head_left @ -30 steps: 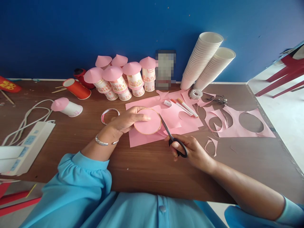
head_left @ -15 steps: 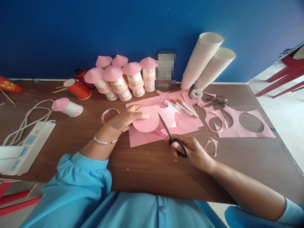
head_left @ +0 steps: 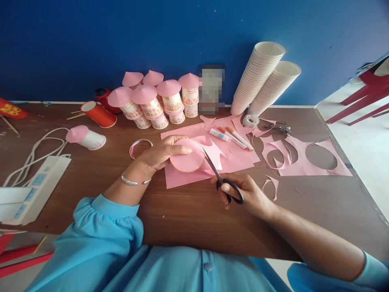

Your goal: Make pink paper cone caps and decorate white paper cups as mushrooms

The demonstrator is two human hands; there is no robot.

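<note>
My left hand (head_left: 167,151) pinches a round pink paper disc (head_left: 188,159) with a tan outline, thumb on top. In my right hand (head_left: 243,192) are black-handled scissors (head_left: 230,190), their blades pointing up and left to the disc's right edge. A pink offcut (head_left: 212,152) extends to the right from the disc near the blade tips. Beneath lie pink sheets (head_left: 179,177). Just behind the offcut are a glue stick (head_left: 220,135) and two orange-capped markers (head_left: 240,138).
Decorated cups with pink cone roofs (head_left: 144,95) stand along the blue wall. Tall white cup stacks (head_left: 258,77) lean at the back right, near a tape roll (head_left: 251,120). Cut pink scraps (head_left: 304,156) lie right; a power strip (head_left: 38,188) lies left.
The scissors have moved slightly right and down. The offcut has shifted and the glue stick now shows more fully. The disc is turned a little in my left hand.
</note>
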